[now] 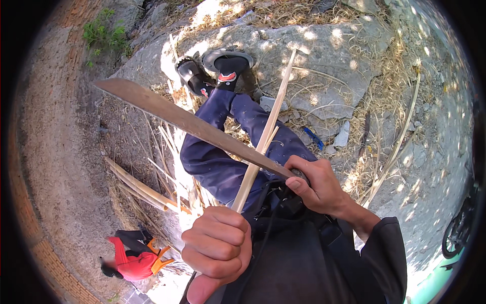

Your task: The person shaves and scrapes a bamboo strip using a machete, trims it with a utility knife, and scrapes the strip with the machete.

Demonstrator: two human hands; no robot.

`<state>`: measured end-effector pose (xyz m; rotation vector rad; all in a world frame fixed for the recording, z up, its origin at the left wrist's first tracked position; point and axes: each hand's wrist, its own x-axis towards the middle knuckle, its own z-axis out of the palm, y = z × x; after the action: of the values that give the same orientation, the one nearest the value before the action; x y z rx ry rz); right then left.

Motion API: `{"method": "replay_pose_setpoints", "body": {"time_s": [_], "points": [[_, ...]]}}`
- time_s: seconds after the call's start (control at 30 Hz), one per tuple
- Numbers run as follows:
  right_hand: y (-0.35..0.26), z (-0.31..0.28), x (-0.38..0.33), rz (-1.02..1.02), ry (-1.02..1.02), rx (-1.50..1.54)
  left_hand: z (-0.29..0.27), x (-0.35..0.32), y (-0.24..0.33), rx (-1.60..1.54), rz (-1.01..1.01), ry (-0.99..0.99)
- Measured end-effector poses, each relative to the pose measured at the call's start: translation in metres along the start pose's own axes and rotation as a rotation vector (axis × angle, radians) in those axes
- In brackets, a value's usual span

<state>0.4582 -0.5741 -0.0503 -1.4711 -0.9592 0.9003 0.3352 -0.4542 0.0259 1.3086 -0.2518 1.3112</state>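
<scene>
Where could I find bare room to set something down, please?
The dirt path at left, between the brick edging and the split canes, looks barest; so does the grey ground between the straw and the wheel at right. It is crowded left of the trouser legs, among slivers, and where the machete crosses the pale strip.

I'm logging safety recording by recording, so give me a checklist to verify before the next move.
1. Right hand closed on the machete's handle: ok.
2. Left hand gripping the pale strip near its lower end: ok.
3. Left hand apart from the blade: ok, the blade crosses farther up the strip.
4. Blade touching the strip: cannot tell.
5. Trousers out from under the blade: not ok, it passes over them.
6. Hands gloved: not ok, both bare.
</scene>
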Motion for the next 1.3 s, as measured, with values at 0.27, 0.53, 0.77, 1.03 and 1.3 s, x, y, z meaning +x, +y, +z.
{"method": "replay_pose_setpoints", "body": {"time_s": [0.27,0.53,0.77,1.03,1.3], "points": [[0.007,-0.007,-0.004,0.154,0.065,0.011,0.001,0.001,0.001,-0.007,-0.078,-0.199],[0.007,0.0,-0.007,0.084,0.065,-0.113,0.01,-0.009,-0.001,0.017,-0.033,-0.136],[0.021,-0.001,-0.01,0.081,-0.045,-0.143,0.012,-0.014,0.0,0.006,-0.019,-0.094],[0.018,-0.002,-0.007,0.006,-0.033,-0.12,0.014,-0.016,0.0,0.079,-0.007,-0.049],[0.015,-0.001,-0.007,-0.079,-0.025,-0.131,0.013,-0.016,0.004,0.031,-0.021,0.019]]}}
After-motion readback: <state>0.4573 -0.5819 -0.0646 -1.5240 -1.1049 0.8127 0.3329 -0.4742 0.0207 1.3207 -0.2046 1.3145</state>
